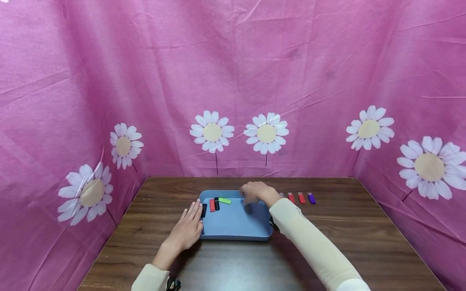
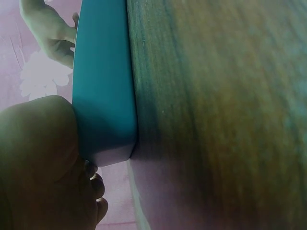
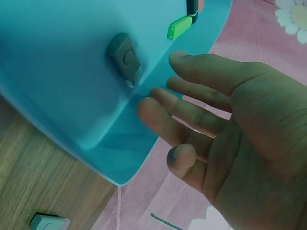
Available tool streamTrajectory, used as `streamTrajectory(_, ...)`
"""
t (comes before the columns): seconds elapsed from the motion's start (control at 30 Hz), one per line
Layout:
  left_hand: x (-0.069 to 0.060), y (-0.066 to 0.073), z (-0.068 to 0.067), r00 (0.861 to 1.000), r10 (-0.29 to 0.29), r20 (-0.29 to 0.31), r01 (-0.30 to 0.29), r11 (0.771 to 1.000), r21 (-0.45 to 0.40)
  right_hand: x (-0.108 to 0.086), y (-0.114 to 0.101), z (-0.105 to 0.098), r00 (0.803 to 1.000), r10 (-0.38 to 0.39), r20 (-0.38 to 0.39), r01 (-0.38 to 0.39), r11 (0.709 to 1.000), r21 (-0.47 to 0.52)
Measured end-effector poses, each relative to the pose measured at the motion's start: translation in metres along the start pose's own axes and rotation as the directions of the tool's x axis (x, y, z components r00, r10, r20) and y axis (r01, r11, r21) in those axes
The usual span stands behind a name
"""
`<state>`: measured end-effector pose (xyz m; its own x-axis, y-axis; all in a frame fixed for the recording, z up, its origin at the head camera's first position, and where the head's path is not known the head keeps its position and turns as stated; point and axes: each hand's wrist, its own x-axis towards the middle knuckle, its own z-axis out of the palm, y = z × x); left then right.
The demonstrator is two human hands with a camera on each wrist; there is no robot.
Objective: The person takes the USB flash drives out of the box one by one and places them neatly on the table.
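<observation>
A blue tray (image 1: 236, 230) stands on the table with several USB flash drives inside. My left hand (image 1: 185, 228) lies against the tray's left edge with its fingers straight. Above the tray's right part is my right hand (image 1: 256, 191), its fingers loosely bent and holding nothing. A grey flash drive (image 3: 125, 57) lies on the tray floor near those fingertips, apart from them. Toward the tray's left back are a green flash drive (image 1: 225, 201), a black flash drive (image 1: 217, 203) and a red flash drive (image 1: 212, 205). Another black drive (image 1: 204, 210) sits partly hidden by my left hand.
Right of the tray, on the wooden table (image 1: 346, 226), a row holds two red drives (image 1: 301, 198) and a purple drive (image 1: 311, 198). A grey drive (image 3: 49, 222) shows there too, mostly behind my right arm in the head view. A pink flowered cloth (image 1: 236, 81) hangs behind.
</observation>
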<state>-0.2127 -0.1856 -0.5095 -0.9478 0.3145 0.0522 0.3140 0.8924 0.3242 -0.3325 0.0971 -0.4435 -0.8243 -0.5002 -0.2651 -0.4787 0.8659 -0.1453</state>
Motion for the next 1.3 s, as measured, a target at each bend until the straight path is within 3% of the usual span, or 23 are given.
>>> streamTrajectory(0.17,0.0,0.001,0.0,1.0,-0.001,-0.002,0.001,1.0,-0.007,0.0,-0.007,0.002,0.994,0.07,0.079,-0.068,0.997,-0.019)
streamTrajectory(0.4,0.001,0.002,-0.001,1.0,0.001,-0.007,-0.002,1.0,-0.016,-0.001,-0.01,0.007,0.987,0.12,0.106,-0.118,0.993,-0.025)
streamTrajectory(0.67,0.002,0.002,0.0,1.0,0.014,-0.021,-0.015,1.0,-0.017,0.002,-0.013,0.012,0.99,0.109,0.089,-0.086,0.97,-0.228)
streamTrajectory(0.83,0.002,0.002,0.0,1.0,0.009,-0.011,-0.009,1.0,-0.003,0.004,-0.014,0.015,0.992,0.097,0.075,-0.072,0.955,-0.286)
streamTrajectory(1.3,0.0,0.002,-0.002,1.0,-0.006,0.005,0.006,1.0,0.003,-0.001,-0.012,0.018,0.997,0.069,0.045,-0.058,0.976,-0.212)
